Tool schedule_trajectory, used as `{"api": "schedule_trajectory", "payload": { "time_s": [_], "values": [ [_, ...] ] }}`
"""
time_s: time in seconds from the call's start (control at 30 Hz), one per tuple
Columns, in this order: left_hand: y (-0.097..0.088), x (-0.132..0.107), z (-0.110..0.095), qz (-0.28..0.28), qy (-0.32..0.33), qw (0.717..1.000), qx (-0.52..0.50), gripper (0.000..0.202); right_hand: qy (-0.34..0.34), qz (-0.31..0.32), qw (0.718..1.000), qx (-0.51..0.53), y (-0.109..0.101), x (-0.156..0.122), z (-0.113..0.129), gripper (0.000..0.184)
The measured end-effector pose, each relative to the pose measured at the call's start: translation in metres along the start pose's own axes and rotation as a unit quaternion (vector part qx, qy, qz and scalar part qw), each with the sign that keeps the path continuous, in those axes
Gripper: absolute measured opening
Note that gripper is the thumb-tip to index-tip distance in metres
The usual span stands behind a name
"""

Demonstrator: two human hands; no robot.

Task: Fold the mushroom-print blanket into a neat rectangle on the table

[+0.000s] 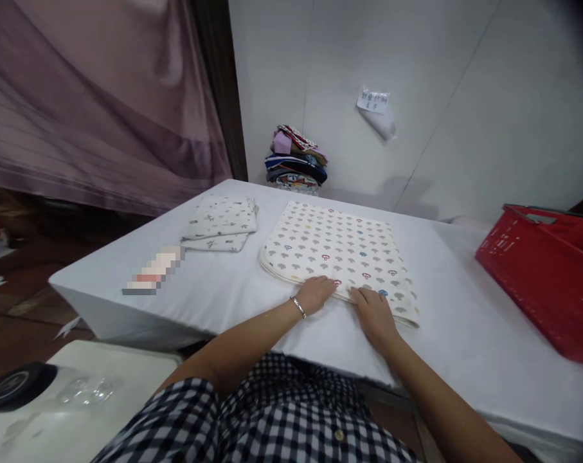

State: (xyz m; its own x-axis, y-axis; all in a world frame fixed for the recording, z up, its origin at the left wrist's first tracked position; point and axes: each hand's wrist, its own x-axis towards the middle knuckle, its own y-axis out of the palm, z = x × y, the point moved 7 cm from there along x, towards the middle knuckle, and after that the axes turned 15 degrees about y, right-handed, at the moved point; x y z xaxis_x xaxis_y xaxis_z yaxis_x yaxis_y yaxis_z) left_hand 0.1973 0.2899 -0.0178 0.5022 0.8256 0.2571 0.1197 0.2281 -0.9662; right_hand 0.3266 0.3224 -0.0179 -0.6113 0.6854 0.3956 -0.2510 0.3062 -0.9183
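- White-covered table (465, 308) fills mid-frame; red basket (542, 283) is cut off at the right edge.
- Pixelated object (153, 273), centre-left: unidentifiable.
- Paper note (374, 101) on wall, upper centre: writing illegible.
- Patterned cloth (339, 247) lies folded at centre.
- Left hand (315, 292) and right hand (374, 315) rest flat on its near edge, fingers extended, grasping nothing.

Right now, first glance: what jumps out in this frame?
The left hand and right hand rest on the near edge of a folded patterned cloth on the white table. A bright red basket sits at the table's right end, and a colourful stack of folded clothes stands by the back wall.
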Motion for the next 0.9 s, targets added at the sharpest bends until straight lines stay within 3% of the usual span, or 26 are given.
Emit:
{"api": "schedule_trajectory", "payload": {
  "time_s": [0.23,0.43,0.73,0.9],
  "values": [
    [0.0,-0.005,0.006,-0.035,-0.038,0.998,-0.042,0.033,-0.048,-0.003,0.999,-0.001,0.008,0.019,0.036,0.028],
    [-0.007,-0.025,0.028,-0.026,-0.087,0.996,0.017,0.03,-0.048,-0.028,0.998,0.017,0.011,0.016,0.037,0.026],
    [-0.035,-0.109,0.104,-0.042,-0.194,0.975,0.095,0.038,-0.037,-0.044,0.995,0.08,0.023,0.016,0.033,0.032],
    [-0.052,-0.144,0.117,-0.039,-0.214,0.969,0.118,0.041,-0.066,-0.03,0.994,0.077,0.021,0.012,0.047,0.036]
  ]
}}
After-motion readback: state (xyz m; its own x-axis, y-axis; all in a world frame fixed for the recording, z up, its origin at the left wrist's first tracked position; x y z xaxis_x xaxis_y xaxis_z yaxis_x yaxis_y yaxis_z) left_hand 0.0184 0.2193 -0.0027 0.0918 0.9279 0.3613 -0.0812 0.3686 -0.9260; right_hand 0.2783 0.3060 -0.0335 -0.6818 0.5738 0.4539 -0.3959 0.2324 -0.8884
